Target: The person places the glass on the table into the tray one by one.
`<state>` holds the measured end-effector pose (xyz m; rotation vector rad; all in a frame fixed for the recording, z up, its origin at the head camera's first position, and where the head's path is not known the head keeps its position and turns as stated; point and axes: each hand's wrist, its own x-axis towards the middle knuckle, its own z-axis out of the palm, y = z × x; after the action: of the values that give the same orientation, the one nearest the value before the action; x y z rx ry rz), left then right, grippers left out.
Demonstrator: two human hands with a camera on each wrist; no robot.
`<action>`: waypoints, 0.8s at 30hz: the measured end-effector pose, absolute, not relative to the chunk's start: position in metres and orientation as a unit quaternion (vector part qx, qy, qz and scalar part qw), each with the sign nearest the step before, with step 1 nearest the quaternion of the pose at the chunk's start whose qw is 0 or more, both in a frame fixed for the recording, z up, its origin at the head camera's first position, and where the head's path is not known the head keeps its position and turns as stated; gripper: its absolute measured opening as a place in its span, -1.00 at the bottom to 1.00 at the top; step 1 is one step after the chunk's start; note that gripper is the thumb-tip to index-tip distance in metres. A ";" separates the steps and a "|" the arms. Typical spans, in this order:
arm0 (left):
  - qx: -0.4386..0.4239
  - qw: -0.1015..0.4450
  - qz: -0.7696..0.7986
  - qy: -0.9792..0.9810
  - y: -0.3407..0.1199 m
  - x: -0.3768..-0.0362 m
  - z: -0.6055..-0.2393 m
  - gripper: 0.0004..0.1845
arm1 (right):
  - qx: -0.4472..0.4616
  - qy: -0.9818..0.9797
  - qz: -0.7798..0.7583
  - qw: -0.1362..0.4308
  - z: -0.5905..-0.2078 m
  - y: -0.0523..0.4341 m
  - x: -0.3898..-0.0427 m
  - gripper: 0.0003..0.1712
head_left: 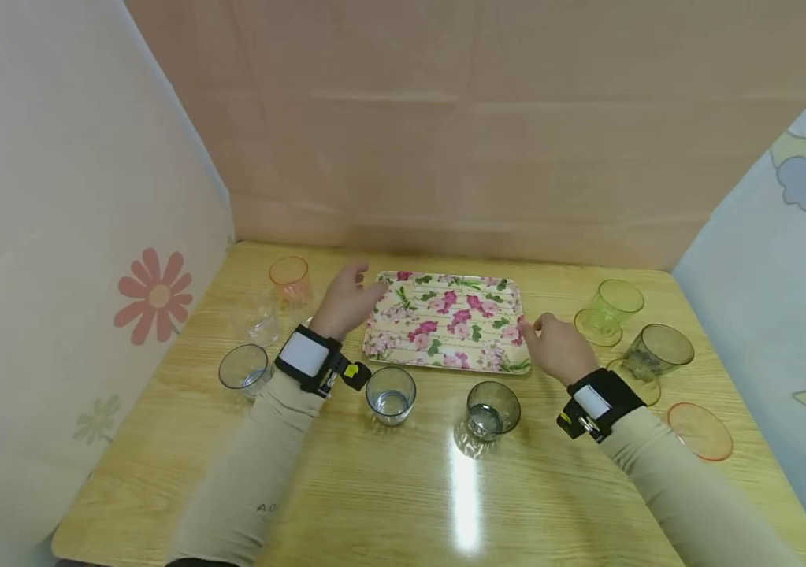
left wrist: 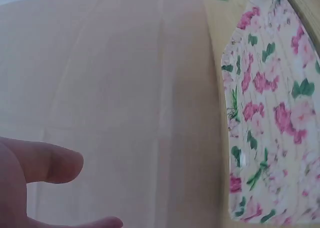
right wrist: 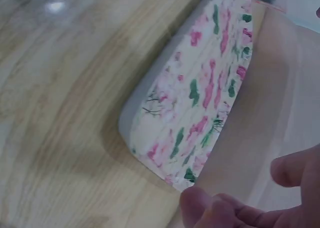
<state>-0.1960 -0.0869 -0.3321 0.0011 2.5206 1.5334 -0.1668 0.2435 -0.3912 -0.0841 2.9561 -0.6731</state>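
A rectangular floral tray (head_left: 448, 323), cream with pink flowers and green leaves, lies flat on the wooden table between my hands. My left hand (head_left: 349, 299) hovers by the tray's far left corner. In the left wrist view its fingers (left wrist: 60, 163) are spread apart and hold nothing. On the other side, my right hand (head_left: 560, 346) is at the tray's right edge. The right wrist view has its fingertips (right wrist: 197, 203) right at the tray's corner, with another digit held apart. Near the tray's front edge stand a bluish glass (head_left: 391, 394) and a dark grey glass (head_left: 492, 411).
To the left stand an orange-rimmed glass (head_left: 291, 279), a clear glass (head_left: 256, 321) and a grey-blue glass (head_left: 243, 368). On the right are a yellow-green glass (head_left: 618, 299), a dark glass (head_left: 660, 349) and an orange-rimmed glass (head_left: 700, 431), partly behind the sleeve. A draped wall (head_left: 445, 157) rises behind the table.
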 end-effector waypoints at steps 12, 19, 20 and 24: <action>0.042 0.089 0.544 0.833 -0.087 -0.153 -0.373 -0.31 | 0.014 0.973 -0.192 0.127 -0.432 0.247 -0.162 -0.50; 0.034 0.062 0.582 0.810 -0.091 -0.131 -0.405 -0.40 | 0.040 0.970 -0.202 0.126 -0.453 0.249 -0.159 -0.50; 0.035 0.061 0.593 0.802 -0.092 -0.128 -0.410 -0.41 | 0.045 0.970 -0.204 0.125 -0.455 0.249 -0.159 -0.49; 0.047 0.058 0.633 0.771 -0.094 -0.116 -0.431 -0.38 | 0.052 0.968 -0.214 0.119 -0.460 0.248 -0.158 -0.49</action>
<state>-0.1160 -0.0944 -0.4307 0.1417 2.3346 1.9180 -0.1581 0.2485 -0.4599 0.1528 2.8299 -0.6255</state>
